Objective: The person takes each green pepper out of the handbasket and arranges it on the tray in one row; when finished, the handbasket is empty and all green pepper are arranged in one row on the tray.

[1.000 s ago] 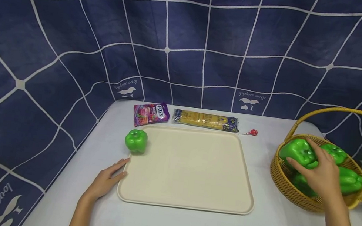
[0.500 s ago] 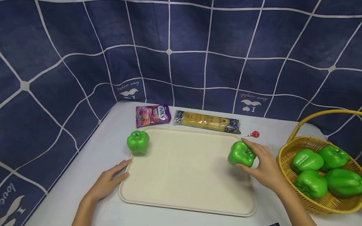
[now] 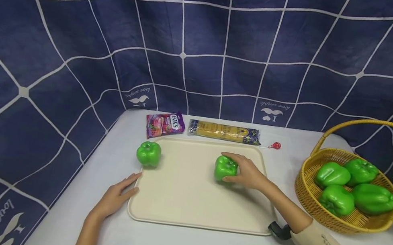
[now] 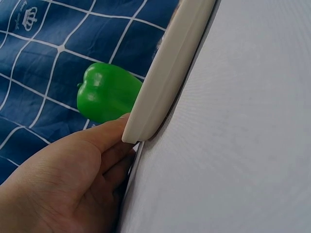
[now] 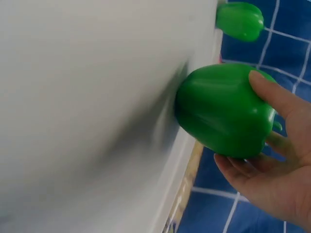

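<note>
My right hand (image 3: 248, 174) grips a green bell pepper (image 3: 223, 168) over the cream tray (image 3: 180, 197), right of its middle. In the right wrist view the thumb lies on one side of this pepper (image 5: 223, 107) and the fingers curl along the other, with its blunt end right at the tray surface. A second green bell pepper (image 3: 148, 153) sits at the tray's back left corner. At the left rim rests my left hand (image 3: 113, 198), fingers extended and relaxed; in the left wrist view its fingertips touch the tray edge (image 4: 158, 92).
A yellow wicker basket (image 3: 301, 195) with a tall handle stands at the right, holding several green bell peppers (image 3: 337, 199). Behind the tray lie a purple candy bag (image 3: 165, 125), a long yellow packet (image 3: 223, 131) and a red lollipop (image 3: 275, 145). A blue checked cloth (image 3: 206, 34) hangs behind.
My right hand has lifted a bell pepper out of the basket and carried it left, then lower over the tray. The left hand has stayed at the tray's rim.
</note>
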`<state>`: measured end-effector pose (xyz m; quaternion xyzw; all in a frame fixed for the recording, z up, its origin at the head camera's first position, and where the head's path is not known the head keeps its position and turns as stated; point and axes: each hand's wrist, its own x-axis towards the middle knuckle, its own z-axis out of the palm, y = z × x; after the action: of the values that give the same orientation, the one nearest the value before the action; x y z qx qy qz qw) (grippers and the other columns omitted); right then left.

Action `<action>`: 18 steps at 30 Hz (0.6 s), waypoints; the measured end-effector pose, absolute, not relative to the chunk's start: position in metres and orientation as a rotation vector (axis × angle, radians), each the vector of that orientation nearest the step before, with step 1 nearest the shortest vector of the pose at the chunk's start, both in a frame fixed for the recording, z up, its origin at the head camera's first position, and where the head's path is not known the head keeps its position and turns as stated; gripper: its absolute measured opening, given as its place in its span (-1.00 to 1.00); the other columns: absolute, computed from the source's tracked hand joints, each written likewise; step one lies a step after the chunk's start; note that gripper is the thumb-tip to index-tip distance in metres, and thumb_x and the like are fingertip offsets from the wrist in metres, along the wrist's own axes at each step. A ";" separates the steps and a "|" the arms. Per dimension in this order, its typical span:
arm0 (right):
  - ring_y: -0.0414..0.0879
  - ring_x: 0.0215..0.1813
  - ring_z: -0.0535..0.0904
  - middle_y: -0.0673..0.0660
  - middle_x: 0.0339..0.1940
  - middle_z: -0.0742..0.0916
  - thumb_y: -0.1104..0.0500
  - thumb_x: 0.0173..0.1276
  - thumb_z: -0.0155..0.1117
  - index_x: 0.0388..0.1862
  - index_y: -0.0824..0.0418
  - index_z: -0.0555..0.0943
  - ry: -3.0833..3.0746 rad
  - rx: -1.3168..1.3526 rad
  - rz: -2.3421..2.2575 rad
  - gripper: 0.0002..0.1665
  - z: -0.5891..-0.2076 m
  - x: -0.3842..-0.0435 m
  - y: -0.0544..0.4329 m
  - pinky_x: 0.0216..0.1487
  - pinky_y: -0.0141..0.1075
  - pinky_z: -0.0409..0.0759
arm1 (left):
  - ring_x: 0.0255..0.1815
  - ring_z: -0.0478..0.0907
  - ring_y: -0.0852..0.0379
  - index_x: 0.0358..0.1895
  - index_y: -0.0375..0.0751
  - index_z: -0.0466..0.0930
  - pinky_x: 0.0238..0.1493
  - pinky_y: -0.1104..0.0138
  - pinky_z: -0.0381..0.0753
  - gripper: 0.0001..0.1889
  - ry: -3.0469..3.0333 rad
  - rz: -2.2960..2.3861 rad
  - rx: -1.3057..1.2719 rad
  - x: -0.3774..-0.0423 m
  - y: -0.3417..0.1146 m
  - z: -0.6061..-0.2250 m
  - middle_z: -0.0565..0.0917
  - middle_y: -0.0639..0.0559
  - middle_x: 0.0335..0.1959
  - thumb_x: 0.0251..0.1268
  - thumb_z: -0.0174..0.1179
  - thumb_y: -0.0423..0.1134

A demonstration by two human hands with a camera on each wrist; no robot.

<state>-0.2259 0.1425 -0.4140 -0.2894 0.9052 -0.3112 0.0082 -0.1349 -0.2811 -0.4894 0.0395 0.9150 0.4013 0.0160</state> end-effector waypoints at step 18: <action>0.08 0.27 0.34 0.19 0.26 0.46 0.00 -0.06 0.53 0.35 0.15 0.31 2.693 -1.131 -1.005 -0.02 -0.420 -0.275 0.016 0.28 -0.09 0.31 | 0.38 0.08 -0.21 0.33 0.06 0.30 0.34 -0.10 0.02 -0.46 2.837 1.284 0.149 -0.133 -0.282 -0.487 0.19 -0.19 0.38 0.30 0.07 0.05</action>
<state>-0.2748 0.0155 -0.4204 -0.3662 0.8715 -0.3251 0.0264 -0.1327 -0.2818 -0.4873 0.0479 0.9099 0.4118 0.0119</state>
